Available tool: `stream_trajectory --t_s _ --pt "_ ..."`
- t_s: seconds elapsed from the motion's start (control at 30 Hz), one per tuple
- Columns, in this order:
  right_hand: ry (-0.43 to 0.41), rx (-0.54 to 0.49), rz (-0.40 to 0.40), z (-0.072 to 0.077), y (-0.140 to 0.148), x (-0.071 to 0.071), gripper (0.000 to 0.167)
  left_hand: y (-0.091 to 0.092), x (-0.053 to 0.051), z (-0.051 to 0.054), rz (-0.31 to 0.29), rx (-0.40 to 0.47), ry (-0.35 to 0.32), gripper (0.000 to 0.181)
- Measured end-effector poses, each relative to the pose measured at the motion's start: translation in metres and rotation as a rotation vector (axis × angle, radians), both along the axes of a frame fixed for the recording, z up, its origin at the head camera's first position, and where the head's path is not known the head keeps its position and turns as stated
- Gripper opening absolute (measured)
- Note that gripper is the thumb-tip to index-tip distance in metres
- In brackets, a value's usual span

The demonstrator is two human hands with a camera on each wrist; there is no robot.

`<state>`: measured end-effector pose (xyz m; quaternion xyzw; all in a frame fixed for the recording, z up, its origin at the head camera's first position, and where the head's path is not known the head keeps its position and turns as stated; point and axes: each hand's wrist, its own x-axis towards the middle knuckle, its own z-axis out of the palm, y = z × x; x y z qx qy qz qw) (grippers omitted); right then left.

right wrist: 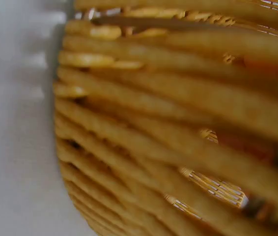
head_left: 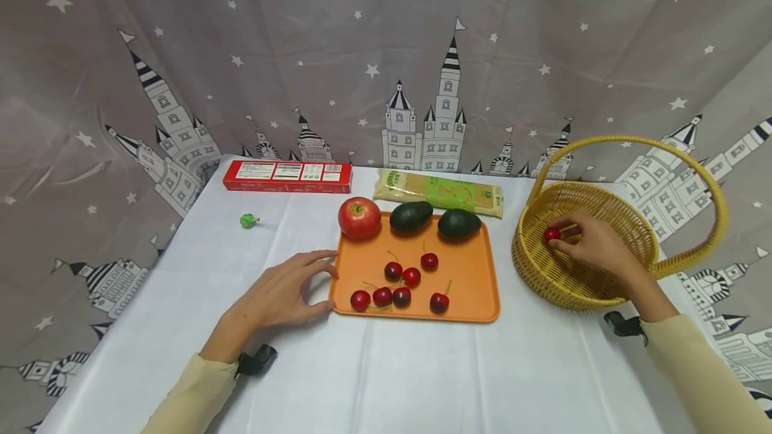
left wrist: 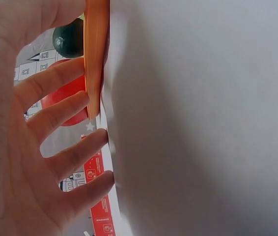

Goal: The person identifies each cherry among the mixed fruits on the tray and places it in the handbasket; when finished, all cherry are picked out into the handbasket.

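Observation:
My right hand point(head_left: 594, 245) reaches into the yellow woven basket point(head_left: 545, 290) and pinches a red cherry point(head_left: 551, 234) between thumb and fingertips. Basket weave point(right wrist: 129, 118) fills most of the right wrist view, largely hiding that hand. On the left, my left hand point(head_left: 288, 288) rests at the side of the orange tray point(head_left: 467, 280), its spread fingertips and thumb touching the rim. In the left wrist view this hand point(left wrist: 36, 132) has extended fingers by the tray edge point(left wrist: 96, 59). Several dark red cherries point(head_left: 412, 277), some with stems, lie on the tray.
An apple point(head_left: 359, 218) and two avocados point(head_left: 411, 218) sit along the tray's back edge. Behind them lie a noodle packet point(head_left: 440, 193) and a red box point(head_left: 287, 177). A small green object point(head_left: 248, 220) lies at left. The basket's tall handle point(head_left: 714, 199) arches over it.

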<state>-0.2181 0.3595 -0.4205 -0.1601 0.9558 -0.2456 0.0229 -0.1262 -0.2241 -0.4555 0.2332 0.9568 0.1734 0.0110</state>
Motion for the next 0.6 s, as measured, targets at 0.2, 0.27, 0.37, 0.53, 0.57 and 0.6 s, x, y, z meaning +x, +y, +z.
stream_trajectory --t_s 0.2,0.27,0.37,0.53,0.57,0.6 --pt "-0.044 0.026 0.006 -0.005 0.005 -0.009 0.038 0.0 0.0 0.001 0.004 -0.001 -0.005 0.045" --pt "-0.049 0.035 0.005 -0.006 0.005 -0.011 0.038 0.0 0.0 0.001 0.004 0.0 -0.006 0.044" --pt "-0.052 0.041 0.004 -0.007 0.005 -0.012 0.038 0.001 0.001 0.002 0.004 0.001 -0.009 0.044" --pt "-0.058 0.033 0.022 -0.007 0.004 -0.014 0.04 0.001 0.0 0.002 0.003 0.001 -0.015 0.044" --pt "-0.058 0.031 0.025 -0.007 0.004 -0.014 0.04 0.001 0.0 0.002 0.003 0.0 -0.015 0.044" --pt "-0.058 0.029 0.029 -0.006 0.003 -0.014 0.041 0.0 0.001 0.002 0.005 -0.001 -0.015 0.044"
